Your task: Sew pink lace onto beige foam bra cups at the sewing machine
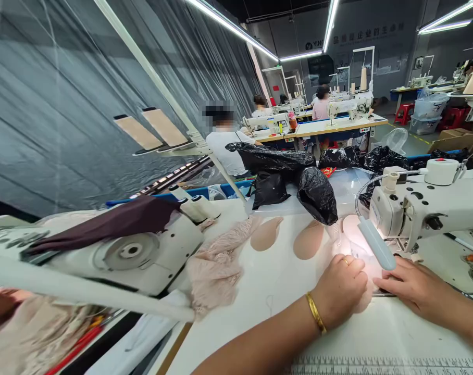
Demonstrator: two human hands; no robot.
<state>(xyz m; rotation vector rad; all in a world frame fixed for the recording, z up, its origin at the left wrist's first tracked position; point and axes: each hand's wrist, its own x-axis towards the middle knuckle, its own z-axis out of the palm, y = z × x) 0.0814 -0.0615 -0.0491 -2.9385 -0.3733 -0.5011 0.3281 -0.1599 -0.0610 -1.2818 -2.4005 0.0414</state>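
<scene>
My left hand (pixel 344 284), with a gold bangle and a ring, has its fingers curled down on a pale beige fabric piece (pixel 362 301) lying under the lamp of a white sewing machine (pixel 424 205). My right hand (pixel 406 286) lies flat beside it, fingers stretched toward the needle area, pressing the same piece. Two beige cup-shaped pads (pixel 265 234) (pixel 309 242) rest on the white table (pixel 283 281) just beyond my left hand. A heap of pink lace fabric (pixel 216 260) lies to the left.
A second white machine (pixel 131 255) with dark maroon cloth draped on it stands at left. Black plastic bags (pixel 295 177) sit behind the pads. Several people sit at sewing tables further back. A grey plastic curtain hangs along the left. A ruler strip runs along the table's near edge.
</scene>
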